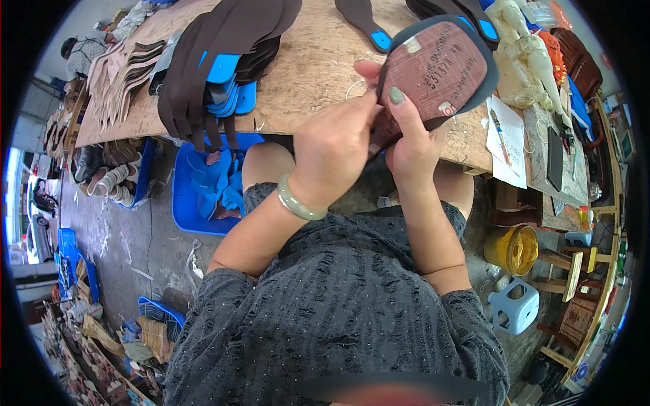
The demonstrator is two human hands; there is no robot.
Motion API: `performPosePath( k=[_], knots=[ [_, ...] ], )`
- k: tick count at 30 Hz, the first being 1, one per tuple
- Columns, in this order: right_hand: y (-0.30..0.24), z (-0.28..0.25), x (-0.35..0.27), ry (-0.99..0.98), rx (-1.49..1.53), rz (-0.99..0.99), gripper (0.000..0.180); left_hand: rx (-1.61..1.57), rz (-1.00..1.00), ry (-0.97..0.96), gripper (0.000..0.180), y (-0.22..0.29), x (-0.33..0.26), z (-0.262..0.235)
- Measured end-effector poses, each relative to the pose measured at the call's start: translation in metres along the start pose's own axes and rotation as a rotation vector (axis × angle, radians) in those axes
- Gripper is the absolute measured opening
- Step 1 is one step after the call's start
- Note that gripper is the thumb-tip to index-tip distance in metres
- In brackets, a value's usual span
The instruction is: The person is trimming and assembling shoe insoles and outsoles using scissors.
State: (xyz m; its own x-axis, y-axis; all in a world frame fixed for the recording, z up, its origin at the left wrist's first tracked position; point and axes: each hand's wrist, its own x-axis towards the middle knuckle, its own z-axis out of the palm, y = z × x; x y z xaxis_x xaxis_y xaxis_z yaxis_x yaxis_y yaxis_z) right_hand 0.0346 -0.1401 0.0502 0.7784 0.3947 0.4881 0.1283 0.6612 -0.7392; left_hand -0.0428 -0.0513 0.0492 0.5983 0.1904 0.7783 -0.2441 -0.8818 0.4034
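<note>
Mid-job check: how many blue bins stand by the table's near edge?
2: one bin holding blue pieces, beside the left knee; another bin further left, holding shoes. More may be hidden under the table.

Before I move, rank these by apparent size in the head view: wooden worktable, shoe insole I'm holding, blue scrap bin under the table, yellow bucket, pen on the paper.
1. Wooden worktable
2. Shoe insole, enlarged by nearness to the camera
3. Blue scrap bin
4. Yellow bucket
5. Pen

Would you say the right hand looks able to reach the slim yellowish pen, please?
Probably not yet: the pen lies uncovered, but the right hand holds the flat reddish-brown sole.
</note>
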Motion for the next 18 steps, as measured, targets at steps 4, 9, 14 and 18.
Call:
performPosePath(
  k=[4,9,14,18],
  knots=[
    [0.015,-0.005,0.002,0.079,0.064,0.02,0.025,0.242,0.042,-0.108,0.038,0.006,-0.009,0.012],
    [0.008,-0.024,0.025,-0.083,0.426,0.197,0.04,-0.006,0.0,-0.094,0.029,0.017,-0.011,-0.018],
    [0.001,0.001,0.022,-0.179,0.647,0.53,0.049,-0.612,-0.505,-0.107,0.046,-0.015,0.019,-0.06],
    [0.013,0.016,0.022,-0.264,0.678,0.588,0.055,-0.94,-0.619,-0.148,0.051,-0.019,0.029,-0.056]
  ],
)
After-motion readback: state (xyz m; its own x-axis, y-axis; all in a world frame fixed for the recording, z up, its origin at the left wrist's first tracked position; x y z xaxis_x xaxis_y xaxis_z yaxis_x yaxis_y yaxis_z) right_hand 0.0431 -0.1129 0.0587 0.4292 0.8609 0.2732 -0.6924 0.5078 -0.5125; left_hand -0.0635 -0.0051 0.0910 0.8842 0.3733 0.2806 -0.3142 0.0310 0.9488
